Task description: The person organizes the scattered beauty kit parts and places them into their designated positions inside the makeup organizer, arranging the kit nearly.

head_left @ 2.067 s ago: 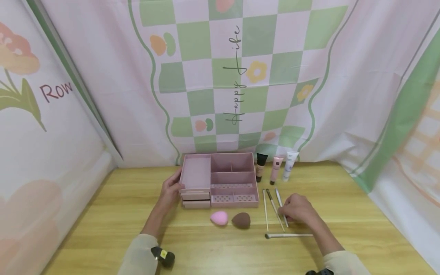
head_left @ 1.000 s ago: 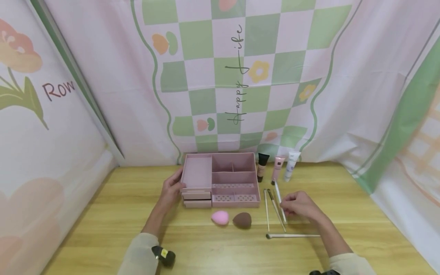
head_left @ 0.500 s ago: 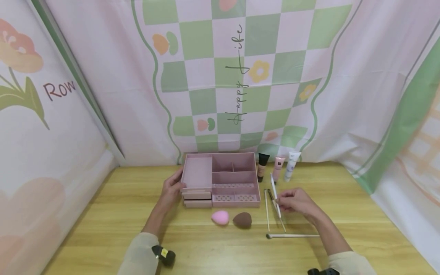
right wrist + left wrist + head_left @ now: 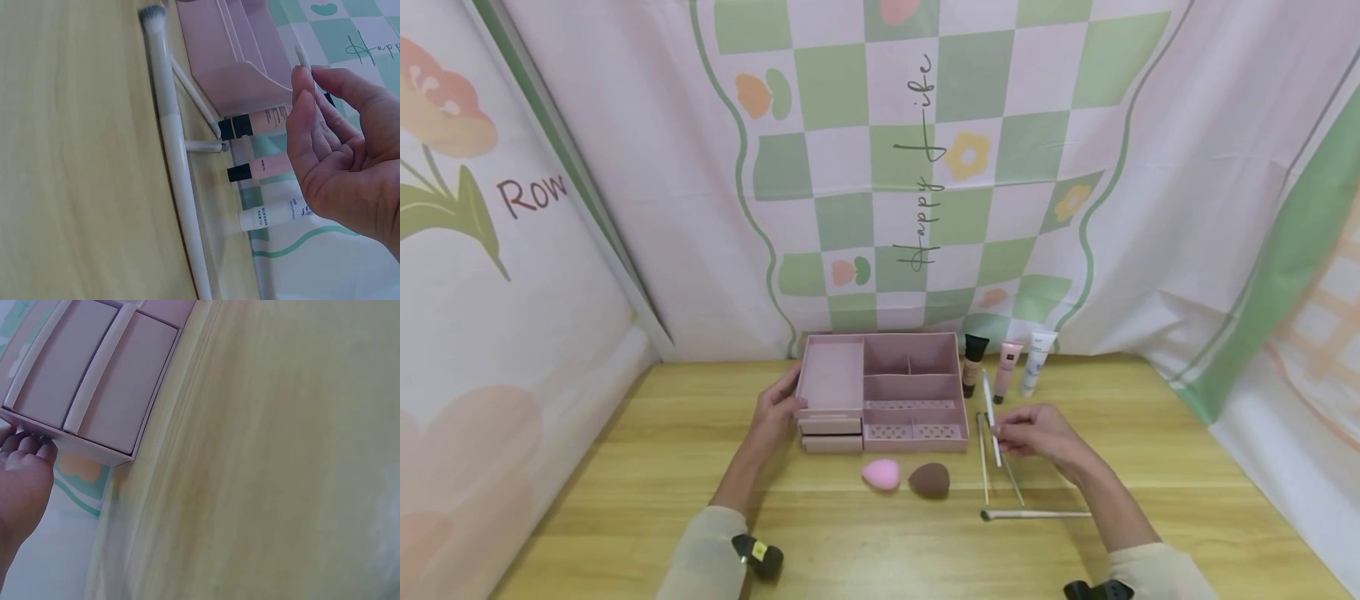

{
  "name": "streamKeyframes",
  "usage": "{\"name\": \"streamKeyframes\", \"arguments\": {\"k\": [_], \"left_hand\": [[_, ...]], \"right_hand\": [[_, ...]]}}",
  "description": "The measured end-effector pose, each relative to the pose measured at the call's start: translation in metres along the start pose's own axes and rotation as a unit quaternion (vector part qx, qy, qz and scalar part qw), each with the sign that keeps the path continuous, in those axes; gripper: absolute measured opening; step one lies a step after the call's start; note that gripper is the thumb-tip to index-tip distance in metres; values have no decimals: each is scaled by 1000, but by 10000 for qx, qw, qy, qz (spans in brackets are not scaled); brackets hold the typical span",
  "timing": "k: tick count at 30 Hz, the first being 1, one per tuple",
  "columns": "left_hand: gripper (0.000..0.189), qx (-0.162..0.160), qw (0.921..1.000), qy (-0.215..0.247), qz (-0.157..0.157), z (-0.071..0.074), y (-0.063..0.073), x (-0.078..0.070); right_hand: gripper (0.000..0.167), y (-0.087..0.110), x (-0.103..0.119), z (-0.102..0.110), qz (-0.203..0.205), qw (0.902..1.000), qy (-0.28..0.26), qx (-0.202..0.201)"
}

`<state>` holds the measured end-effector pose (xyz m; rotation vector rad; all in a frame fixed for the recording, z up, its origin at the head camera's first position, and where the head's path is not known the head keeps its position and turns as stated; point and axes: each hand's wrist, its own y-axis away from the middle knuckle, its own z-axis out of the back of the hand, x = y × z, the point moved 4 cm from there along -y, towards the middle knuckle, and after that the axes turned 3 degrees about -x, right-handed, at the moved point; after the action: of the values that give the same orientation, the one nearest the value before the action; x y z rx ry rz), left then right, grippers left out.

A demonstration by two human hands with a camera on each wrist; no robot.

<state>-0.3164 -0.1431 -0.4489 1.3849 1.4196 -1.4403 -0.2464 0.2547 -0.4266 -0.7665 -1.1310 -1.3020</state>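
A slim white pen-like stick [image 4: 988, 396] is pinched between the thumb and fingers of my right hand [image 4: 1037, 435]. It leans upward over two thin makeup brushes on the table, near the organizer's right side. In the right wrist view, one rounded end of the stick [image 4: 302, 56] pokes out past the fingertips. My left hand [image 4: 775, 417] rests against the left side of the pink cosmetics organizer [image 4: 831, 375]. The left wrist view shows its fingertips touching the outer wall beside the two drawers [image 4: 128, 384].
Behind the brushes stand a black-capped tube [image 4: 973, 367], a pink tube [image 4: 1008, 367] and a white tube [image 4: 1037, 367]. A pink sponge [image 4: 882, 475] and a brown sponge [image 4: 929, 481] lie before the organizer. Another brush [image 4: 1037, 515] lies crosswise nearer the front.
My right hand has picked the white stick up from the table, tilted it and carried it leftward and away from me. The left hand has stayed at the organizer.
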Motion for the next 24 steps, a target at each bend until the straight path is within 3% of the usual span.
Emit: {"name": "streamKeyframes", "arguments": {"k": [24], "left_hand": [[70,45,10000,72,4,-1,0,-1]], "right_hand": [[40,-17,20,-14,99,9997,-207,17]]}}
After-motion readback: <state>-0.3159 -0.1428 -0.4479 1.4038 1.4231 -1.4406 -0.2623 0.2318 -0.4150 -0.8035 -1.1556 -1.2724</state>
